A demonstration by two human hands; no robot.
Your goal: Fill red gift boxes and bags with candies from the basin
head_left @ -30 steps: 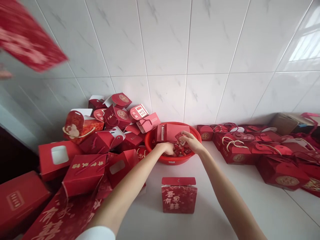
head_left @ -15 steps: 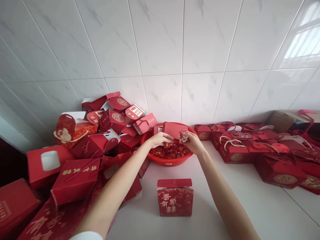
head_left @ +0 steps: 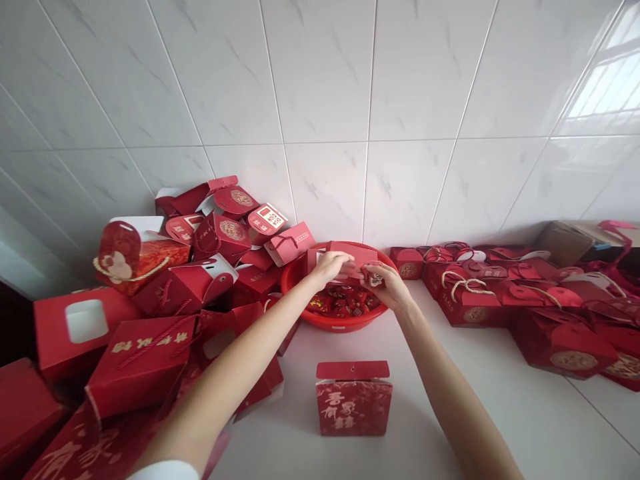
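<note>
My left hand [head_left: 334, 265] is over the red plastic basin [head_left: 337, 325], its fingers stretched toward my right hand, and I see nothing in it. Closed around a small red-wrapped candy with pale markings [head_left: 375, 279], my right hand [head_left: 391, 285] hovers above the basin's right side. Wrapped candies [head_left: 345, 301] in red and some gold lie in the basin below both hands. A pinkish-red box [head_left: 353, 251] stands at the basin's back, partly hidden by my hands. On the table in front, a red gift box [head_left: 354, 407] with pale characters stands upright, its top flap raised.
Red gift boxes [head_left: 145, 360] lie in a tumbled heap on the left, some with open flaps. Closed red boxes [head_left: 470, 303] with cord handles stand in rows to the right. A brown cardboard box [head_left: 565, 243] is at the far right, and a tiled wall [head_left: 325, 187] rises behind.
My left hand has lifted from the candies and moved up and right, closer to my right hand. My right hand stays nearly in place, still holding the candy.
</note>
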